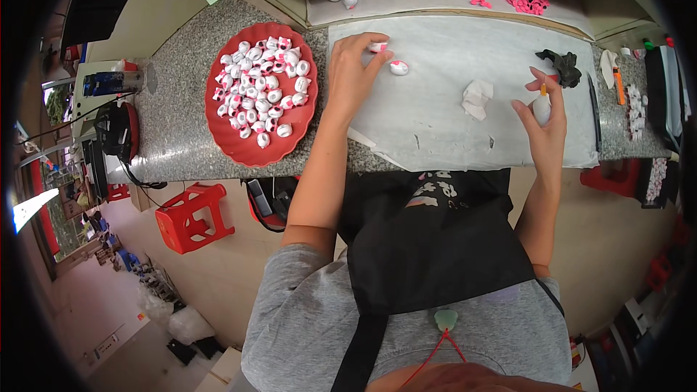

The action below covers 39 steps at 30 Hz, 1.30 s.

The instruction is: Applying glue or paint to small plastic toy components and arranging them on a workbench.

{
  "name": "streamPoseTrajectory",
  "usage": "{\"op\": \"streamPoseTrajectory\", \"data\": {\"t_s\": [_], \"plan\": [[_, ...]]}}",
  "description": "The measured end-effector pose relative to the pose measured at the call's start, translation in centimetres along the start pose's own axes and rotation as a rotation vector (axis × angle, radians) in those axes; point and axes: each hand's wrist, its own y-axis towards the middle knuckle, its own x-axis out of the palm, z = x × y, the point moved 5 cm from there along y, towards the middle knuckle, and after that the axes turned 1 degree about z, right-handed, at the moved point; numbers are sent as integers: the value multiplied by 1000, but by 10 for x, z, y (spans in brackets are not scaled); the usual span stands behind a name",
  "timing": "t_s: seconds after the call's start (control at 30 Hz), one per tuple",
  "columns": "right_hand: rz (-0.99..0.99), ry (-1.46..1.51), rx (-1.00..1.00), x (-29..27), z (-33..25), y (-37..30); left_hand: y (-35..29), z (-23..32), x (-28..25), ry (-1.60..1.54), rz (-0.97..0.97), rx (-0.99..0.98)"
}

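One grey speckled surface (178, 94) carries one large white sheet (443, 131), and the person's two arms reach up over it from below. The left hand (353, 67) is turned inward at the sheet's upper left, thumb and forefinger pinching one small white-and-pink piece (377, 47). The right hand (549, 129) points upward at the right, fingers curled around one white bottle (542, 111) with an orange tip, the thumb spread away. One red scalloped plate (234, 151) holds dozens of similar pieces (263, 94), too overlapped to count exactly. One crumpled white paper (478, 99) lies between the hands; one loose piece (398, 67) sits near the left thumb.
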Motion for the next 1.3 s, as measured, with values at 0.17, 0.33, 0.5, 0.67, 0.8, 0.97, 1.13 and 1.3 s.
{"op": "streamPoseTrajectory", "data": {"t_s": [0.17,0.33,0.5,0.67,0.8,0.97,1.13,1.3], "plan": [[26,167,-155,4,11,-6,34,-8,-6,1,190,-104],[-199,446,-57,13,-13,-12,60,-24,-4,479,282,-88],[-148,549,-30,4,-34,-17,45,-9,-15,-167,224,-211],[75,915,-136,-17,-31,-16,2,50,2,-1203,0,-349],[194,1044,-130,-14,-41,-17,-27,78,5,-1410,-89,-361],[194,611,-617,-15,-71,-37,-43,92,6,-1365,-94,-314],[111,431,-669,-8,-87,-49,-45,98,3,-1358,-76,-243],[93,419,-700,-4,-87,-51,-46,101,2,-1418,-94,-232]]}}
